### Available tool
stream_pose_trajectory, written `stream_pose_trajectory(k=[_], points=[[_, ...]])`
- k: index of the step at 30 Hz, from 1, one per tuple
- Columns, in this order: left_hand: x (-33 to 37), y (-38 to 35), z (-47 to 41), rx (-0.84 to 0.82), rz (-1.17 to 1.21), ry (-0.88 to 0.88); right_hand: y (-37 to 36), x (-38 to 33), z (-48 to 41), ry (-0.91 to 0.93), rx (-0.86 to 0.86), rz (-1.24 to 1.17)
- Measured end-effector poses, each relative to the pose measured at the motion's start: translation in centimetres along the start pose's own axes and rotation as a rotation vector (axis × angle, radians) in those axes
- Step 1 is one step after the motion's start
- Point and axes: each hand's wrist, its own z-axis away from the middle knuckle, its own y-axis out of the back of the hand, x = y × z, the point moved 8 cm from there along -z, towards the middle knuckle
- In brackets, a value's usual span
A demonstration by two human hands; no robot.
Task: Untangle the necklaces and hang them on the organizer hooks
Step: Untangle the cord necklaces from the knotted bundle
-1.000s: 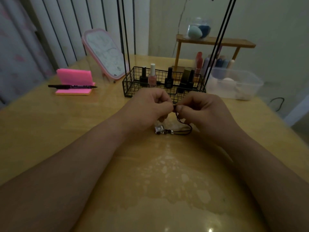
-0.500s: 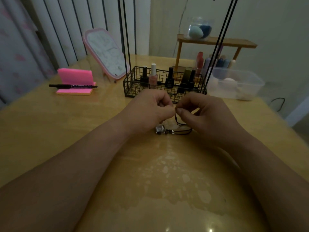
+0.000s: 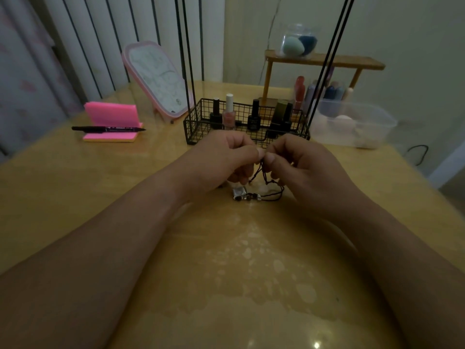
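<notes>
- The fingers of the left hand are curled, thumb and forefinger pinching the top of a thin black cord necklace.
- The right hand sits close against it, thumb tip beside thumb tip, its own fingers curled and pinching the same cord.
- The cord hangs in tangled loops between both hands. Its small silver square pendant and dark beads lie on the glossy yellow wooden counter just below.
- Behind the hands stands a black wire basket holding nail polish bottles, with thin black upright rods at its two ends.
- Farther left lie a pink sticky-note pad and a black marker.
</notes>
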Motion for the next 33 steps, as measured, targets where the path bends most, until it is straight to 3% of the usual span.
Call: stream_pose_trajectory(k=[18,33], points=[[0.11,0.36,-0.02,0.031,0.059,-0.008,-0.46,-0.26,0.13,-0.077,0.009,-0.125],[0.02,0.08,0.01,-0.045,-0.026,-0.015,-0.07,-0.84,0.38,-0.004,-0.026,-0.027]])
